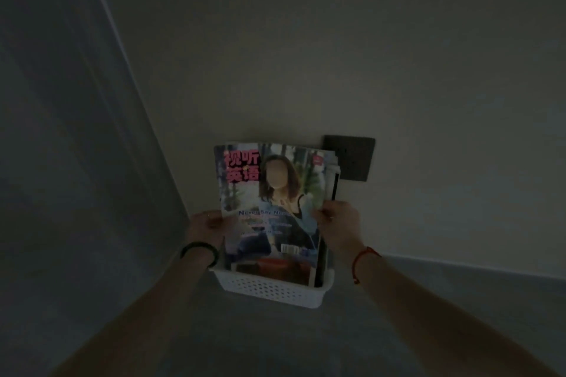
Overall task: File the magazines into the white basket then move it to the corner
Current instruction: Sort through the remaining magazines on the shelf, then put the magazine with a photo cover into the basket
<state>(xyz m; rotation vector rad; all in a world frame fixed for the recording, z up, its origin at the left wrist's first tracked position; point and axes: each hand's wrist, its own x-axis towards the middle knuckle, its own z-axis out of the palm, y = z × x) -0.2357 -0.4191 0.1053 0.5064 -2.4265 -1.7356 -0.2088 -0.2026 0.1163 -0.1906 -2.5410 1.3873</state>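
Head view, dim room: the white basket (271, 289) sits on the floor by the wall, magazines (269, 208) standing tall in it, with the left hand (205, 225) and right hand (338, 222) each pinching a side edge of the front cover. The stack towers over the shallow rim, so I'd worry that letting go makes it flop forward or tips the basket.
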